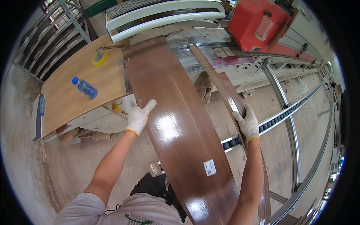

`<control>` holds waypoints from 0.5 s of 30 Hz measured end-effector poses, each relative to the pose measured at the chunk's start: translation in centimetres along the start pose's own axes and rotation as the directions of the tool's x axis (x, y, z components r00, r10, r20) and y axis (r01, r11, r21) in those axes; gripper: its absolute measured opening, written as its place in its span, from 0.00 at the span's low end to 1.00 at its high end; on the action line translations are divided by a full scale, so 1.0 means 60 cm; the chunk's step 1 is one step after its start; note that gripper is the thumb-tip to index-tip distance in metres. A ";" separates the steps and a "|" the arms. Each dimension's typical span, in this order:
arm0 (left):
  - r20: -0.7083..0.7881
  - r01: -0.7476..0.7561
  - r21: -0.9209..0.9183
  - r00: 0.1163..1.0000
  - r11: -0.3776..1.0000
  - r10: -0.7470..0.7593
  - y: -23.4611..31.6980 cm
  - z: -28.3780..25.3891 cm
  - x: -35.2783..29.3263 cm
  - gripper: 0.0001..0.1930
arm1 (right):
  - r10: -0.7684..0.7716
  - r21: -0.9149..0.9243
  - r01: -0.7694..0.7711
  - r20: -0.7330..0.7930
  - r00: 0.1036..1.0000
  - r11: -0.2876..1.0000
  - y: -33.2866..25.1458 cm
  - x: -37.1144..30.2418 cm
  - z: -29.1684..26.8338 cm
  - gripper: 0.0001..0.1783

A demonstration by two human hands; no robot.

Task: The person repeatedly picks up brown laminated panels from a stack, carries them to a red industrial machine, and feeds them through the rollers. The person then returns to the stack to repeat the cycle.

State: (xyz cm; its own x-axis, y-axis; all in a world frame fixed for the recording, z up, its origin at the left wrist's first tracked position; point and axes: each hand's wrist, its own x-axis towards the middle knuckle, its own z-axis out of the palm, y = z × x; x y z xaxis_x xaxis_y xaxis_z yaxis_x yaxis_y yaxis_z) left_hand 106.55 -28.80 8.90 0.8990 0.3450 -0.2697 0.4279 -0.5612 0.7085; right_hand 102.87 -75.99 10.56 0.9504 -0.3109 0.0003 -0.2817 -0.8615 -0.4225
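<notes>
Dusty floor [86, 168] spreads around us, with a wood-topped bench [112, 78] to the left and a red machine housing [247, 22] at the far right. Our wide brown board [176, 112] slants from the near side, just in front of our body, to its far end over the metal machine bed [204, 35]; a white label [210, 167] sits on its near half.

Our gloved left hand [138, 118] is at the board's left edge, thumb along the glossy face; its other fingers are mostly hidden, seemingly hooked underneath. Our gloved right hand [247, 123] closes around a narrow brown strip [213, 77], thumb on the left and fingers over the right side. A darker strip [228, 83] lies close beside it; we cannot tell whether those fingers hold that too.

To handle these well, we should support the wide board near its balance point, since such a long piece probably tips or twists from one edge. We do best to keep the strip well apart from the polished face, guard the corners, and watch the strip's lower length near the roller track [279, 120].
</notes>
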 end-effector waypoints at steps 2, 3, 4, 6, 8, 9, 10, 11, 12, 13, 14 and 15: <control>-0.004 -0.020 0.004 1.000 1.000 0.020 0.000 0.010 -0.038 0.52 | 0.011 0.020 -0.011 0.003 1.000 1.000 -0.005 0.016 0.005 0.53; 0.015 -0.038 -0.031 0.999 0.999 0.038 -0.003 0.016 -0.056 0.50 | 0.016 0.019 -0.016 0.022 1.000 1.000 -0.007 0.023 0.005 0.53; 0.002 -0.082 -0.083 0.997 0.993 0.082 -0.006 0.023 -0.073 0.48 | 0.012 0.025 -0.013 0.034 0.999 1.000 -0.010 0.030 0.005 0.52; 0.061 -0.009 -0.025 0.998 1.000 0.011 -0.011 0.035 -0.098 0.47 | 0.026 0.028 -0.028 0.060 0.998 0.999 -0.016 0.040 0.002 0.51; 0.089 -0.015 0.015 0.996 1.000 0.014 -0.008 0.043 -0.105 0.47 | 0.024 0.079 -0.032 0.095 0.995 0.996 -0.020 0.044 -0.002 0.49; 0.096 -0.047 0.030 0.994 0.998 0.044 -0.003 0.044 -0.102 0.48 | 0.033 0.103 -0.045 0.116 0.993 0.994 -0.021 0.045 -0.003 0.49; 0.146 -0.050 0.068 0.989 0.996 0.039 0.004 0.044 -0.093 0.49 | 0.011 0.114 -0.023 0.106 0.994 0.993 -0.022 0.045 -0.003 0.48; 0.110 -0.098 0.150 0.991 0.984 0.082 0.014 0.043 -0.079 0.50 | 0.002 0.123 -0.014 0.096 0.995 0.992 -0.023 0.045 -0.004 0.48; 0.036 -0.076 0.148 0.997 0.986 0.071 0.025 0.041 -0.061 0.50 | 0.017 0.117 -0.028 0.097 0.995 0.993 -0.024 0.044 -0.003 0.47; 0.065 -0.053 0.043 0.997 0.998 0.050 0.036 0.040 -0.041 0.50 | 0.030 0.116 -0.043 0.110 0.994 0.992 -0.023 0.045 -0.004 0.47; 0.038 -0.053 -0.087 0.998 0.995 0.057 0.045 0.039 -0.021 0.50 | 0.029 0.077 -0.035 0.076 0.997 0.996 -0.023 0.043 -0.002 0.49; 0.039 -0.051 -0.102 0.998 0.993 0.055 0.054 0.040 -0.002 0.50 | 0.035 0.073 -0.041 0.079 0.996 0.996 -0.022 0.043 -0.003 0.49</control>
State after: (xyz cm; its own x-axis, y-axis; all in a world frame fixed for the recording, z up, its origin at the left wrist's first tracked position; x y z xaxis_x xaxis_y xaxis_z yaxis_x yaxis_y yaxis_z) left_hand 108.04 -32.49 9.68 0.9242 0.2837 -0.2556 0.3699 -0.4983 0.7842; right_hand 105.64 -75.72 11.27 0.9474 -0.3083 -0.0857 -0.3097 -0.8163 -0.4876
